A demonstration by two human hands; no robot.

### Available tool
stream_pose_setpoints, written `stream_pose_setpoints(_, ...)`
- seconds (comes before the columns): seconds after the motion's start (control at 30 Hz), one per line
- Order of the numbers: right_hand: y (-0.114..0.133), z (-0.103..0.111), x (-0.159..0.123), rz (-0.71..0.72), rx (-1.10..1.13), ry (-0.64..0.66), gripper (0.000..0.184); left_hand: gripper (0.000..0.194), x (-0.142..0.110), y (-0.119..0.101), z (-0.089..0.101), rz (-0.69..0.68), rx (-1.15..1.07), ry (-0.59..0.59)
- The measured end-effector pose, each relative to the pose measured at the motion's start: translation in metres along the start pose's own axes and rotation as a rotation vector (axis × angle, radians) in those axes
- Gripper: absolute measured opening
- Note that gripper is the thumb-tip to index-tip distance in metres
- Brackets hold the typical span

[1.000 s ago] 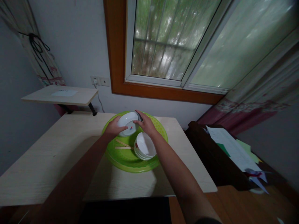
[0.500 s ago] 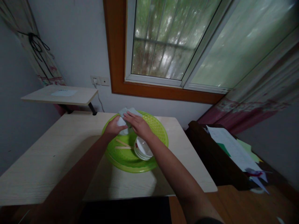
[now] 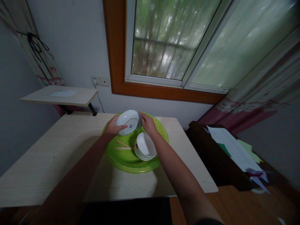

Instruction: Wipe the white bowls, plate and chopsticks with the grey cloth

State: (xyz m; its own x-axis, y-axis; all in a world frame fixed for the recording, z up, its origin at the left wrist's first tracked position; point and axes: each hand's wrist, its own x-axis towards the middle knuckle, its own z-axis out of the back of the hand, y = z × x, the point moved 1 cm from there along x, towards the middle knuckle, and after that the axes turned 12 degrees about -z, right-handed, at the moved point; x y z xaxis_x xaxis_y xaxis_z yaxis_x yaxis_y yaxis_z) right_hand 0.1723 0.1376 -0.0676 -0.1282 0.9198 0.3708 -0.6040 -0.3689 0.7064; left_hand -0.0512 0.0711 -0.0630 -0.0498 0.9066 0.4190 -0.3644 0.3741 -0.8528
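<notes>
A white plate (image 3: 128, 120) with a small red and blue mark is tilted up over the far left of a round green tray (image 3: 131, 169). My left hand (image 3: 112, 127) grips its left edge, thumb on the face. At the plate's right edge, my right hand (image 3: 147, 122) is closed on a greyish cloth (image 3: 140, 123), mostly hidden behind the plate and fingers. Stacked white bowls (image 3: 145, 147) rest on the tray below my right wrist. Wooden chopsticks (image 3: 124, 148) lie to the left of the bowls.
The tray sits on a pale wooden table (image 3: 58, 162). A small raised shelf (image 3: 82, 95) with a paper on it stands at the back left. Behind is a wall with a socket (image 3: 99, 81) and a window. Right of the table, papers (image 3: 236, 153) lie on a dark surface.
The cloth has come off the plate's face toward its right edge, and my right hand has moved right with it. The plate's face now shows. My left hand keeps its hold.
</notes>
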Motion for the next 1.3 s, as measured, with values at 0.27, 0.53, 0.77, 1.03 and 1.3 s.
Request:
stream_pose_setpoints(0.27,0.005,0.0,-0.002,0.094,0.016,-0.006,0.041,0.067,0.001,0.007,0.0,-0.021,0.049,0.045)
stream_pose_setpoints(0.53,0.042,-0.002,-0.02,0.542,-0.064,0.162,0.063,0.071,0.004,0.015,-0.005,-0.092,-0.042,0.061)
stream_pose_setpoints(0.77,0.038,-0.002,-0.015,0.444,-0.026,0.148,0.063,0.07,0.003,0.012,-0.004,-0.07,-0.017,0.046)
stream_pose_setpoints(1.03,0.002,0.001,0.0,-0.059,-0.029,0.03,0.039,0.063,0.001,0.011,0.001,-0.022,-0.033,-0.018)
stream_pose_setpoints(1.3,0.005,0.001,-0.002,0.068,-0.038,-0.004,0.04,0.066,0.002,0.01,0.0,-0.01,-0.002,0.025)
